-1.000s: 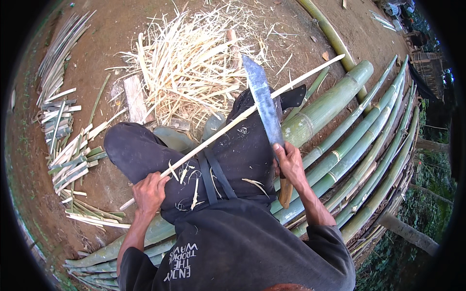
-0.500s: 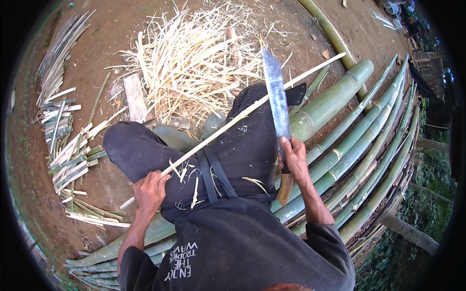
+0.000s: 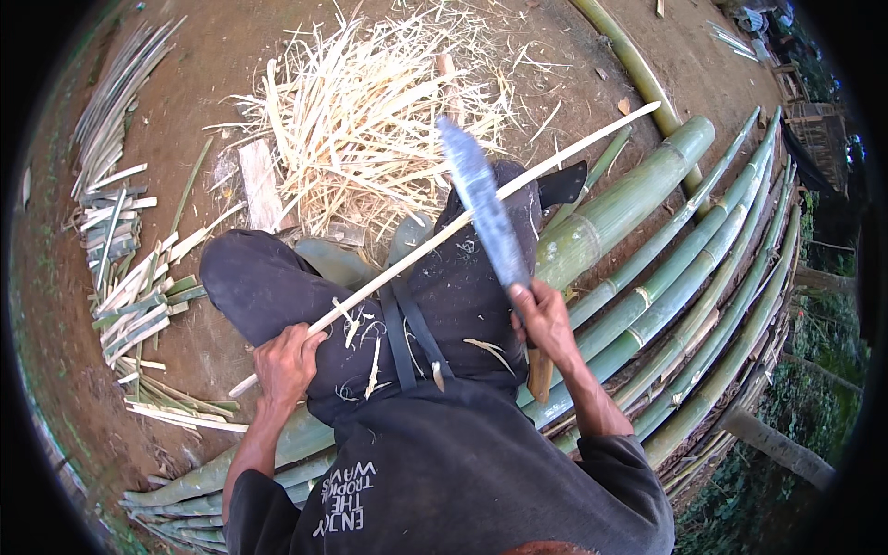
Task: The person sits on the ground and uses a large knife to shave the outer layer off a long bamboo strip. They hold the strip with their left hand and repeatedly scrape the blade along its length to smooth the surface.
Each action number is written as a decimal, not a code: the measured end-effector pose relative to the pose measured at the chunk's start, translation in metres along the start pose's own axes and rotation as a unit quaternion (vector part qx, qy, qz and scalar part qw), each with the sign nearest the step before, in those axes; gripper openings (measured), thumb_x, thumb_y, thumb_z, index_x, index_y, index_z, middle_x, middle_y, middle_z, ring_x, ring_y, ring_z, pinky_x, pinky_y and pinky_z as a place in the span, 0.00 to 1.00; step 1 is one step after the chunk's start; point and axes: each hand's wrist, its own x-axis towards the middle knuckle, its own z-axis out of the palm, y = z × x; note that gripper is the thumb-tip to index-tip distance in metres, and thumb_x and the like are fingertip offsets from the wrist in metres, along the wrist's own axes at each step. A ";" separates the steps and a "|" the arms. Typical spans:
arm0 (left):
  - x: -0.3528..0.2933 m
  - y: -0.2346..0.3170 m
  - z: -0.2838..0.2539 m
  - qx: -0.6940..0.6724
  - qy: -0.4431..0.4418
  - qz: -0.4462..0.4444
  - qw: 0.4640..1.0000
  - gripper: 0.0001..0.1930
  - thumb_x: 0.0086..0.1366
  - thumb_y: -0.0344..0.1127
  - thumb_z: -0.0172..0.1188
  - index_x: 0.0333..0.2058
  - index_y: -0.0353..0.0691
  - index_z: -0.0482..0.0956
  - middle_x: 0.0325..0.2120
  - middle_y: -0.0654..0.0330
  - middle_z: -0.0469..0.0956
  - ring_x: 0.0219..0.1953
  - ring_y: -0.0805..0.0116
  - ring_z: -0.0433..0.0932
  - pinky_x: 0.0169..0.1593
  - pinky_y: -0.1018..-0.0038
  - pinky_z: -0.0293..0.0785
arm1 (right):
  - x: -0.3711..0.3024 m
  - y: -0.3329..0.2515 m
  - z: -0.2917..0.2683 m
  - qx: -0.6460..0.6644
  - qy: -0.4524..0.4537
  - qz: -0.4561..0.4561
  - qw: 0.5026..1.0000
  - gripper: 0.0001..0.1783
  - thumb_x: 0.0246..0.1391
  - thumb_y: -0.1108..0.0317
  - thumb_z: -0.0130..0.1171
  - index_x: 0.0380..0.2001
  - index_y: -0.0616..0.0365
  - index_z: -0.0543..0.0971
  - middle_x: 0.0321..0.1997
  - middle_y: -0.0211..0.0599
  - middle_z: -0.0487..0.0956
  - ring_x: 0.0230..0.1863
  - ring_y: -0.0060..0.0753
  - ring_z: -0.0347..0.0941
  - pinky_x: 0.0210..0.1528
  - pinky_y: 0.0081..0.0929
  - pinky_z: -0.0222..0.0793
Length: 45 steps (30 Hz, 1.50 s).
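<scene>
A long pale bamboo strip (image 3: 407,260) slants across my lap from lower left to upper right. My left hand (image 3: 287,363) is closed round it near its lower end, over my left thigh. In my right hand (image 3: 546,319) is a machete (image 3: 481,199) with a wooden handle, most of which the fingers hide. Its long grey blade points up and left and lies across the strip above my right thigh; the blade is slightly blurred. A few thin curled shavings (image 3: 375,365) cling to the strip and my dark trousers.
A heap of pale bamboo shavings (image 3: 351,129) lies ahead of my feet, beside a flat wood piece (image 3: 257,185). Split strips (image 3: 139,305) are stacked at left. Thick green bamboo poles (image 3: 629,203) run along my right and beneath me. A black sheath (image 3: 562,183) sticks out past my right thigh.
My right hand has drawn the machete left and toward me along the strip, and the blade now tilts further left. My left hand and the strip have stayed nearly still.
</scene>
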 end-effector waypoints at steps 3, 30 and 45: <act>-0.001 -0.002 0.001 0.000 -0.006 -0.002 1.000 0.10 0.60 0.36 0.67 0.29 0.38 0.76 0.22 0.56 0.78 0.21 0.55 0.79 0.25 0.63 0.72 | 0.014 -0.006 -0.021 0.049 0.048 -0.012 0.998 0.19 0.68 0.54 0.51 0.31 0.60 0.72 0.16 0.27 0.71 0.13 0.18 0.65 0.16 0.21 0.62; 0.014 -0.003 -0.020 -0.081 -0.107 -0.108 0.985 0.13 0.60 0.39 0.68 0.28 0.36 0.76 0.19 0.48 0.77 0.23 0.45 0.78 0.28 0.58 0.70 | 0.023 -0.006 -0.023 0.052 0.040 -0.017 0.998 0.19 0.68 0.54 0.52 0.33 0.62 0.73 0.16 0.28 0.71 0.13 0.19 0.64 0.14 0.23 0.60; 0.024 -0.004 -0.023 -0.079 -0.144 -0.117 0.980 0.16 0.62 0.42 0.66 0.28 0.34 0.75 0.19 0.45 0.75 0.23 0.42 0.77 0.29 0.58 0.70 | 0.021 -0.010 -0.015 0.025 0.031 -0.001 0.999 0.18 0.68 0.56 0.51 0.32 0.61 0.73 0.16 0.29 0.71 0.14 0.19 0.67 0.14 0.22 0.60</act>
